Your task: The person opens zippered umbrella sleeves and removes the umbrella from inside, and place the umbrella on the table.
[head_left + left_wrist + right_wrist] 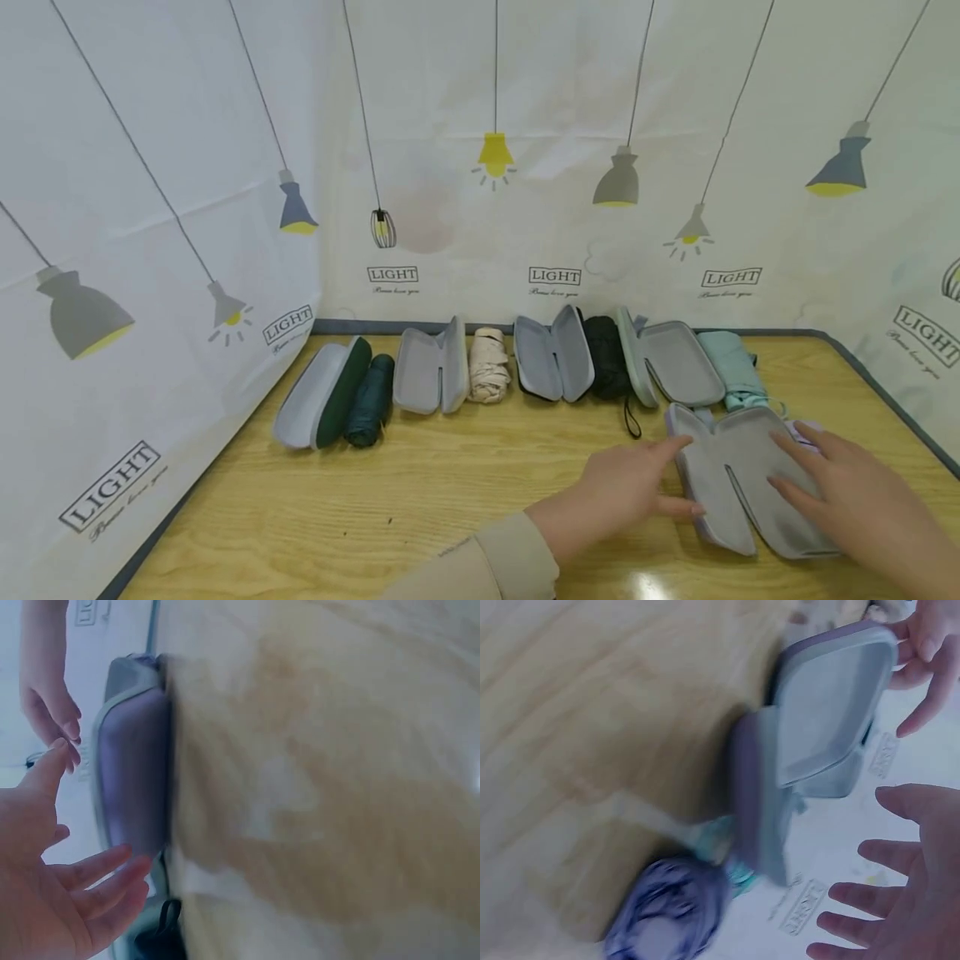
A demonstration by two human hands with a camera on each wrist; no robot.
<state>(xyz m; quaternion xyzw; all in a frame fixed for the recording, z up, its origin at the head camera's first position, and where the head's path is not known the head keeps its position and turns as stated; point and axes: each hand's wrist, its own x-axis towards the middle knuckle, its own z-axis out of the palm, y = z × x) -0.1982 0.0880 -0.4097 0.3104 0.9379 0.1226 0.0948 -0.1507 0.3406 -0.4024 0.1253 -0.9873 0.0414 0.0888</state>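
An opened lilac hard case [787, 500] with a grey lining lies on the table at the front right. My left hand [618, 492] is at its left rim, thumb and fingers spread. In the left wrist view the case's lilac outer shell [135, 776] stands beside that hand's fingertips. My right hand [855, 492] hovers over the case's right half, fingers extended and apart. The right wrist view shows its fingers spread, with nothing held. Just past the case lies a rolled purple folding umbrella [671, 911], mostly hidden by my right hand in the head view.
Along the back stand several opened cases, including a dark green one [341, 400], a grey-lined one [420, 371] and a mint one [682, 362]. Between them lie rolled umbrellas: dark green [369, 404], beige [489, 367], black [606, 358] and mint [731, 367]. A printed cloth [450, 100] hangs behind.
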